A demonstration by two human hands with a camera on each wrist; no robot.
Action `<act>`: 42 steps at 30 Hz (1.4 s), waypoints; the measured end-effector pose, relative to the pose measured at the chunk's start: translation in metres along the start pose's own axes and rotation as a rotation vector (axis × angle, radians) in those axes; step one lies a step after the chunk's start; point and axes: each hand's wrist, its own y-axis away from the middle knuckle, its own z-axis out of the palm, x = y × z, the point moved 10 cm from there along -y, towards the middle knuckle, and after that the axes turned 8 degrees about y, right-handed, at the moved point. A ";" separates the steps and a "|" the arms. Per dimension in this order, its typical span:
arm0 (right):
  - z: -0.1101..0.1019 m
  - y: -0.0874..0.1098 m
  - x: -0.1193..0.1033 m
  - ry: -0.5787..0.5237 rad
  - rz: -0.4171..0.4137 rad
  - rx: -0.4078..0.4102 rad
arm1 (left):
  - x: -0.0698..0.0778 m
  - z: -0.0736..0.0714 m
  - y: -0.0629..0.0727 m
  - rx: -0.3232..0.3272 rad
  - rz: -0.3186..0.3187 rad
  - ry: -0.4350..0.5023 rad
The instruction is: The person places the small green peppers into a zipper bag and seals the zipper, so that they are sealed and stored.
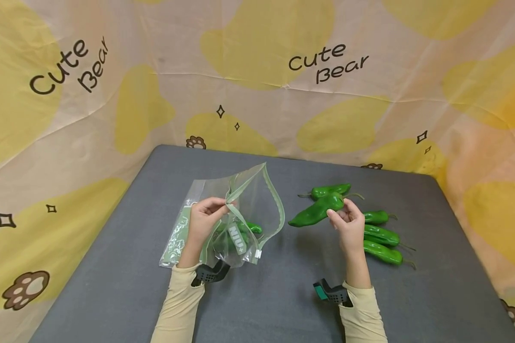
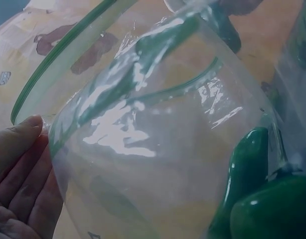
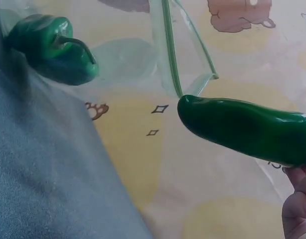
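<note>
My left hand [image 1: 203, 224] pinches the near edge of a clear zip bag [image 1: 239, 238] with a pale green zip strip and a white slider. The bag's mouth gapes towards the right. Green peppers [image 1: 253, 227] lie inside it; the left wrist view shows a pepper [image 2: 272, 211] through the film. Raised above the table, a long green pepper [image 1: 313, 213] is held by my right hand [image 1: 351, 228] between thumb and fingers near its stem end. Its tip points left at the bag mouth. In the right wrist view this pepper [image 3: 242, 124] overlaps the bag's corner.
A pepper [image 1: 328, 190] lies on the grey table [image 1: 279, 305] behind the held one. Three more peppers [image 1: 382, 235] lie right of my right hand, partly hidden by it. A patterned cloth [image 1: 249, 52] walls off the back and sides of the table.
</note>
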 end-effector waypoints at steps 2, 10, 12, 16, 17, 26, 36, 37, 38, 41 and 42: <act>0.002 0.000 -0.002 -0.050 -0.008 -0.013 | 0.001 0.000 0.000 0.001 0.001 -0.002; 0.010 0.002 -0.002 -0.219 -0.017 -0.081 | 0.003 -0.002 0.000 0.009 0.006 -0.014; 0.011 0.002 -0.002 -0.226 -0.012 -0.085 | 0.004 -0.002 0.000 0.011 0.004 -0.013; 0.011 0.004 0.001 -0.261 0.021 -0.077 | 0.003 -0.001 0.000 0.013 -0.007 -0.003; 0.012 0.004 0.001 -0.267 0.024 -0.078 | 0.003 -0.001 0.000 0.014 -0.009 -0.005; 0.023 0.006 -0.003 -0.232 -0.021 -0.142 | 0.004 0.003 0.000 -0.003 0.002 0.003; 0.031 0.008 -0.006 -0.205 -0.052 -0.183 | 0.002 -0.002 0.001 0.037 -0.006 -0.012; 0.033 0.008 -0.006 -0.202 -0.054 -0.189 | 0.002 -0.003 0.001 0.045 -0.005 -0.018; 0.035 0.009 -0.005 -0.201 -0.054 -0.195 | 0.002 -0.004 0.001 0.051 -0.006 -0.025; 0.039 0.009 -0.005 -0.203 -0.056 -0.207 | 0.002 -0.005 0.001 0.063 -0.006 -0.031; 0.040 0.009 -0.004 -0.203 -0.056 -0.209 | 0.002 -0.005 0.001 0.063 -0.006 -0.031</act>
